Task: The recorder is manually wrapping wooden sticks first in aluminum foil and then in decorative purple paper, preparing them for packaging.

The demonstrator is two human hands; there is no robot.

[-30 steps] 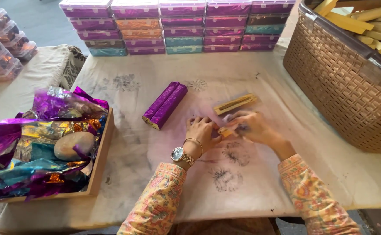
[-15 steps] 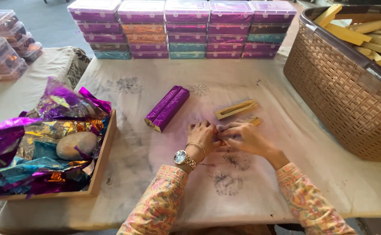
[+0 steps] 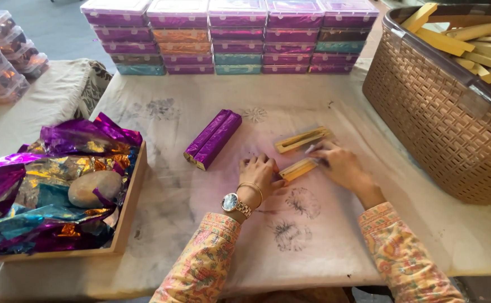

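Head view: both hands, left (image 3: 260,173) and right (image 3: 338,163), pinch a bare stick (image 3: 297,169) mid-table, another stick (image 3: 302,139) unwrapped, purple-wrapped pair (image 3: 213,138) done.

Both arms wear long sleeves of a pale yellow-orange cloth printed with a busy floral pattern in pink, green and blue. The left sleeve (image 3: 200,261) ends at the wrist, and just past its cuff sits a wristwatch (image 3: 229,201) with a round dark-blue dial and a metal link band in gold and silver tones. Just beyond the watch hangs a thin gold bangle (image 3: 250,185). The right sleeve (image 3: 405,255) shows the same print. The left hand (image 3: 260,174) and right hand (image 3: 341,165) are bare, with no rings that I can make out.
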